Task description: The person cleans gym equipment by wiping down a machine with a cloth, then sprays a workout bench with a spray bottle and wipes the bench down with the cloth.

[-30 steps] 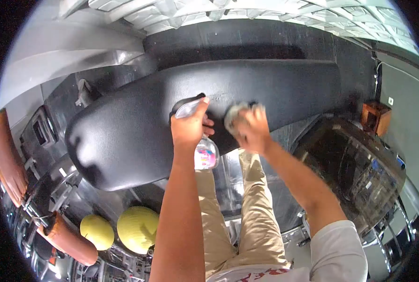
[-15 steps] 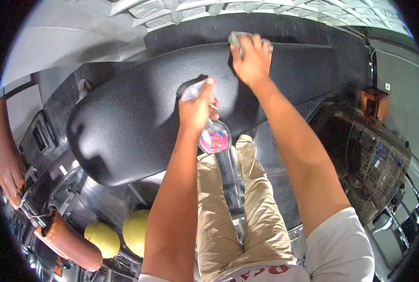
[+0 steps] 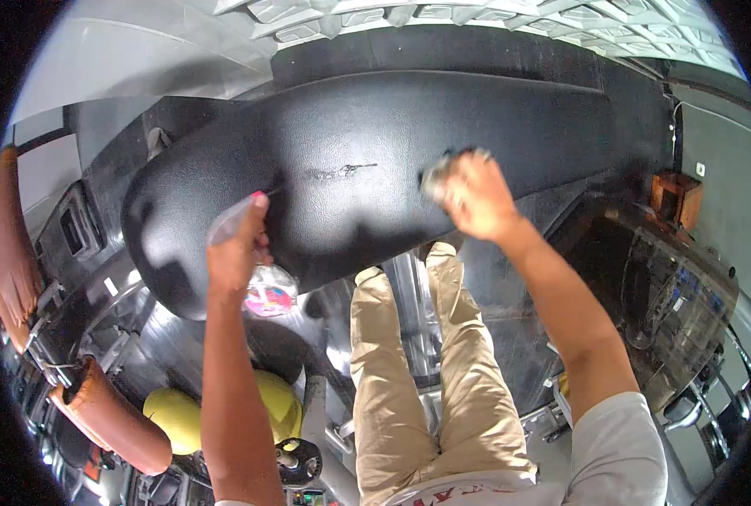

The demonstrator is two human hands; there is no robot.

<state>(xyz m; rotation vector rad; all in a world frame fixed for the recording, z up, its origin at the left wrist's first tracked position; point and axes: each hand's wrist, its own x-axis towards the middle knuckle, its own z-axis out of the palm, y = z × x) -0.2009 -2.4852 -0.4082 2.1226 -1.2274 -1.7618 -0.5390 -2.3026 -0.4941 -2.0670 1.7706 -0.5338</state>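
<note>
Big black textured panel (image 3: 350,169), long and curved, across upper middle of view, w/ a thin scratch mark (image 3: 341,171) near its centre. Above it a pale ribbed ceiling (image 3: 493,21); grey wall (image 3: 721,169) at right w/ a small white switch. Shiny metal floor (image 3: 409,287) below the panel, between and beside beige trouser legs (image 3: 426,371).

Left hand (image 3: 236,249) closed around neck of a spray bottle (image 3: 266,295), clear w/ pink label, held at the panel's lower left edge, nozzle up. Right hand (image 3: 476,198) clenched on a grey cloth (image 3: 438,173), pressed on the panel's lower right part, just right of the scratch. Hands well apart.

Around: two yellow rounded things (image 3: 173,417) at lower left, partly hidden behind left forearm. Brown padded parts (image 3: 105,422) at far left. Dark glass-topped unit (image 3: 662,278) at right, small wooden box (image 3: 675,198) above it. Exact kind of room: cannot tell.
</note>
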